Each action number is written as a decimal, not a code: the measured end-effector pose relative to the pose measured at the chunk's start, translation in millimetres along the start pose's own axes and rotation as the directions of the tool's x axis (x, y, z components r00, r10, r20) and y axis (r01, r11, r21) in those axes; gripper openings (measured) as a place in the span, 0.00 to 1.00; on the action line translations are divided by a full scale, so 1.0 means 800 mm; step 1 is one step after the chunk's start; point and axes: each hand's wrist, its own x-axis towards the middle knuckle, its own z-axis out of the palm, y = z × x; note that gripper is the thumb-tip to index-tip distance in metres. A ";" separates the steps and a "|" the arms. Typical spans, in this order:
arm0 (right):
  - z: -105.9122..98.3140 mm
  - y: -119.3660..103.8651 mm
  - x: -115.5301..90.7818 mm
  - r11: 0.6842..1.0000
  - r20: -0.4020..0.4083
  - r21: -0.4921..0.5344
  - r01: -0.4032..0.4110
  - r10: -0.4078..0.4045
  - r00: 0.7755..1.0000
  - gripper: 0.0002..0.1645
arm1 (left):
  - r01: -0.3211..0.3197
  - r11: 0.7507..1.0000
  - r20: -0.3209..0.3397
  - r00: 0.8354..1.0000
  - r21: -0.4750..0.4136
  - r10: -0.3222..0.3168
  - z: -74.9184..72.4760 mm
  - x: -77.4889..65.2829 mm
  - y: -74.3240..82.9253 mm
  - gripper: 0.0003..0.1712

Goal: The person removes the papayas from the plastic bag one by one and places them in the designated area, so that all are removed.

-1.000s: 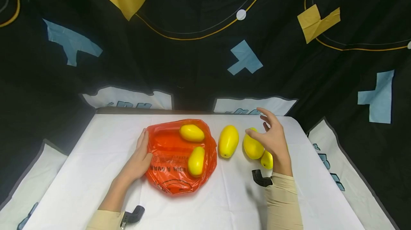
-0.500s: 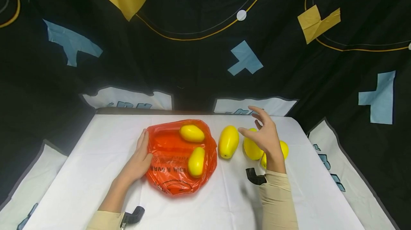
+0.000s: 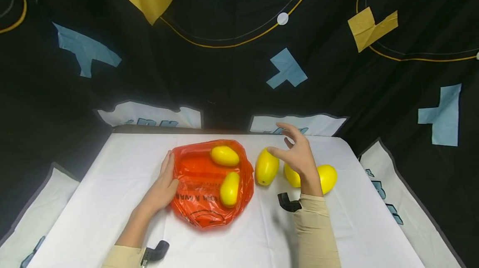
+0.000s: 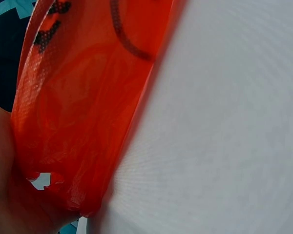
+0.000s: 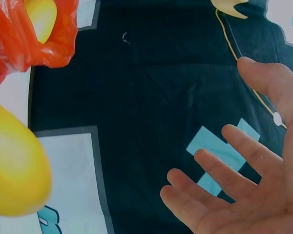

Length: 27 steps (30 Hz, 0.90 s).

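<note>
A red plastic bag [image 3: 194, 210] with printed letters lies spread on the table, with two yellow oval fruits [image 3: 229, 189] showing in it. My left hand [image 3: 161, 189] holds the bag's left edge; in the left wrist view the red film [image 4: 83, 112] covers part of that hand. Over the fruits to the right of the bag hovers my right hand [image 3: 297, 156], its fingers spread and holding nothing. Its thumb overlaps the top of a long yellow fruit [image 3: 266, 168] in the head view; contact is not seen. The right wrist view shows the hand [image 5: 234, 190] apart from a fruit [image 5: 19, 165].
Behind my right wrist sits another yellow fruit [image 3: 291, 175], partly hidden. One more yellow fruit [image 3: 327, 178] lies right of the wrist. The white-covered table [image 3: 366, 218] ends before a black curtain [image 3: 224, 81] with blue and gold patches. Each wrist carries a black camera mount [image 3: 288, 202].
My right hand has moved left, from above the right-hand fruits toward the long fruit beside the bag. A fruit at the right has come into view from behind the wrist. My left hand stays put.
</note>
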 end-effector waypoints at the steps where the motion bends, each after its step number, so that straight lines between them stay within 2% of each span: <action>1: 0.002 0.000 0.001 1.000 0.002 -0.002 0.003 -0.003 1.000 0.40 | -0.002 1.000 -0.002 1.000 0.001 0.002 0.000 0.000 0.000 0.46; 11: 0.026 -0.006 0.004 1.000 0.027 -0.015 -0.023 0.023 0.999 0.39 | -0.002 1.000 0.000 1.000 0.001 0.002 0.000 0.000 0.002 0.46; 16: 0.036 -0.010 0.009 1.000 0.053 0.017 -0.005 0.004 0.999 0.40 | -0.002 1.000 -0.001 1.000 0.000 0.002 -0.001 0.000 0.002 0.46; 21: 0.047 -0.013 0.012 0.999 0.071 0.021 -0.033 0.031 0.997 0.40 | 0.001 1.000 0.001 1.000 -0.001 -0.001 -0.001 0.000 0.002 0.46; 27: 0.059 -0.013 0.016 1.000 0.084 -0.006 -0.003 0.003 0.996 0.39 | 0.006 1.000 0.002 1.000 -0.005 -0.006 -0.001 -0.001 0.003 0.47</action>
